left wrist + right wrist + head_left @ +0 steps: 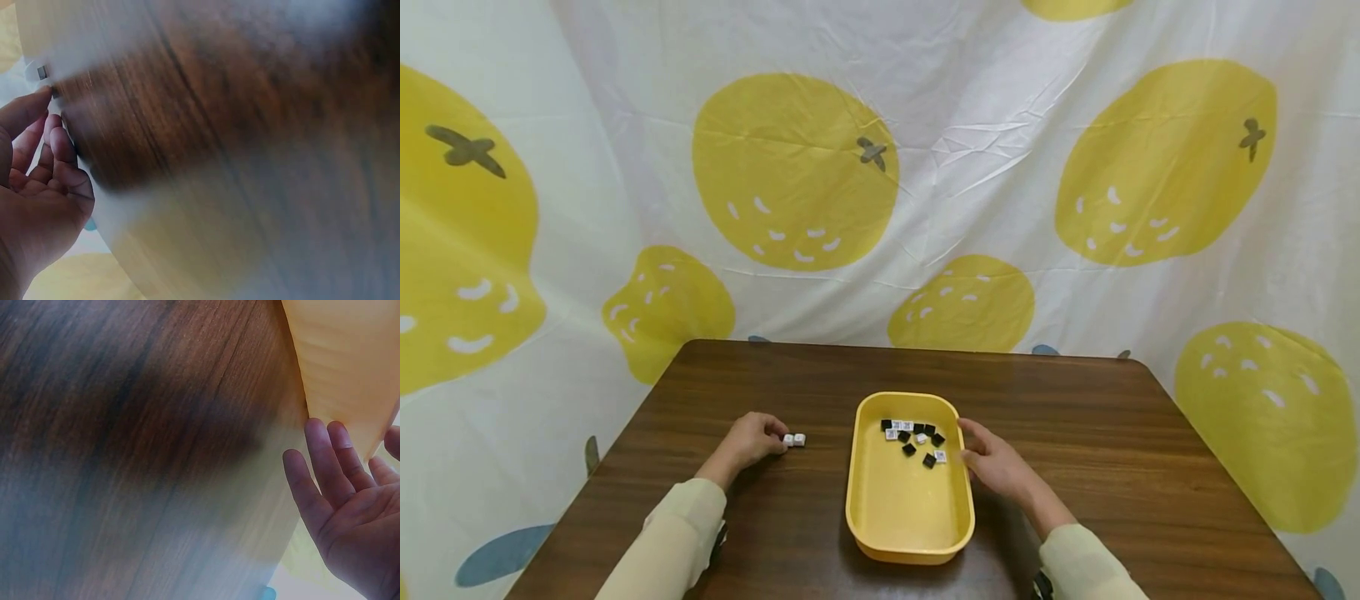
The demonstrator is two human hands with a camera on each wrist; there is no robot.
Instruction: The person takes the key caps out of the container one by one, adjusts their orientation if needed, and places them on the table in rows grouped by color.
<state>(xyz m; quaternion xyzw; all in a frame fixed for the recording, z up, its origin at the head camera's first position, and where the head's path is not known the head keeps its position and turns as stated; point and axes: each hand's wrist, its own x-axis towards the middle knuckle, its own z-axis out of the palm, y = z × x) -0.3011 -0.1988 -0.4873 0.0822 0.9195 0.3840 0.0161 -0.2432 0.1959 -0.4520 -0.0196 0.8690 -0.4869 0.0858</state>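
Note:
Two small white cubes (799, 439) sit side by side on the table, left of a yellow tray (910, 533). My left hand (752, 439) pinches the nearer, left-hand cube (787, 440) between thumb and fingertips. In the left wrist view, the left hand (47, 194) partly hides that cube, and a small dark patch shows on another block (42, 72) beyond. At the tray's right wall is my right hand (996, 462), its fingers rather straight against the outside. The right wrist view shows the fingers (325, 453) spread beside the tray wall (350, 356).
Inside the tray, toward its far end, lie several small black pieces (909, 449) and white pieces with dark markings (891, 434). The brown wooden table (1075, 417) extends to both sides. A lemon-print cloth (962, 208) hangs behind it.

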